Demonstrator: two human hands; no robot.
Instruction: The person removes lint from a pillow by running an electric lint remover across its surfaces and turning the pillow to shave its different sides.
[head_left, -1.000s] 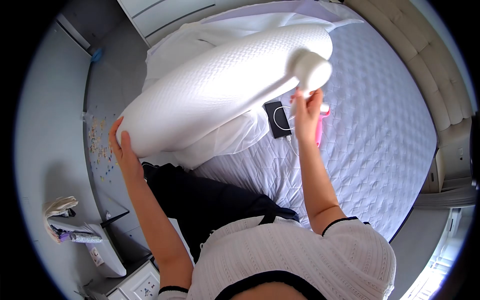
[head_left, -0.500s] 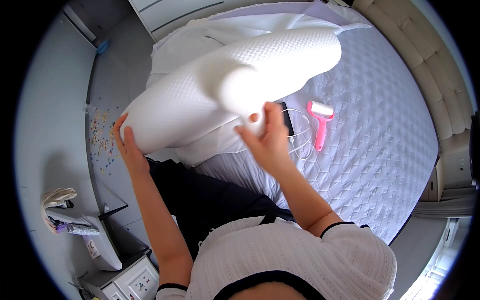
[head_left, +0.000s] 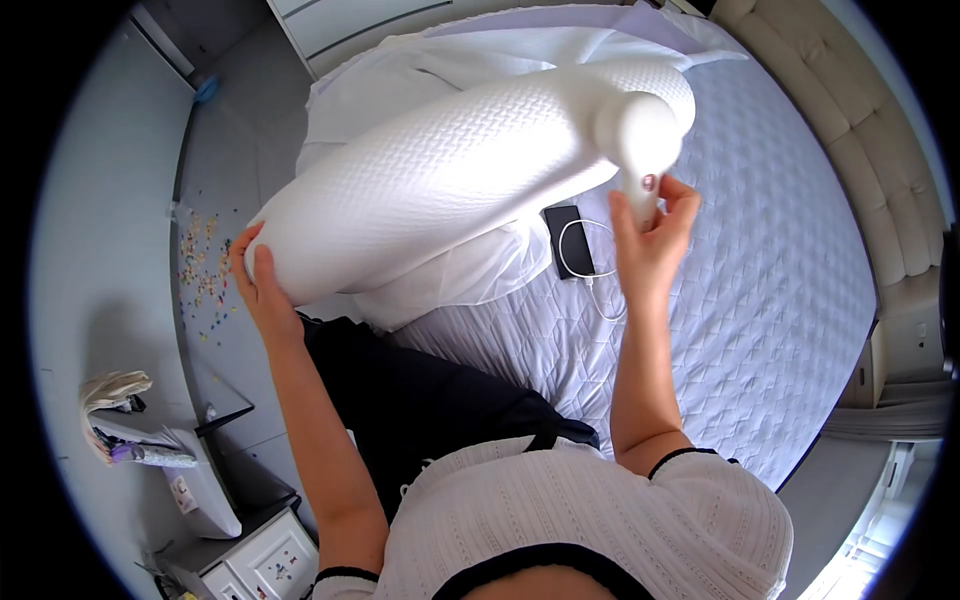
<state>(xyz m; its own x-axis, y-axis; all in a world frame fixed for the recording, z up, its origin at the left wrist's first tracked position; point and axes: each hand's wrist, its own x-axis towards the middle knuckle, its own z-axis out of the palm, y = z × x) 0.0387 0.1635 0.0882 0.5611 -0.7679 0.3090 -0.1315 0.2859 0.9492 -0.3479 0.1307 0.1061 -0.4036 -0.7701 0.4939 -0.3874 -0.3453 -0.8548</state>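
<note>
A long white textured pillow (head_left: pixel 430 170) lies slantwise over white fabric on the bed. My left hand (head_left: pixel 265 285) grips its lower left end, with the thumb on top. In my right hand (head_left: pixel 655 225) is the handle of a white round-headed device (head_left: pixel 648 135), whose head is at the pillow's upper right end. Whether the head touches the pillow I cannot tell. Below the pillow lies a black power bank (head_left: pixel 570 243) with a looped white cable (head_left: pixel 598 283), left of my right hand.
A grey quilted cover (head_left: pixel 760 260) spreads over the bed, with a beige padded headboard (head_left: pixel 850 120) at the right. Small colourful pieces (head_left: pixel 205 265) are scattered on the floor at the left. Near the lower left stand a grey chair (head_left: pixel 210 490) and a white cabinet (head_left: pixel 270 565).
My right hand has swept the device left across the pillow and back to its right end. The pink lint roller seen earlier is now hidden behind my right hand and forearm.
</note>
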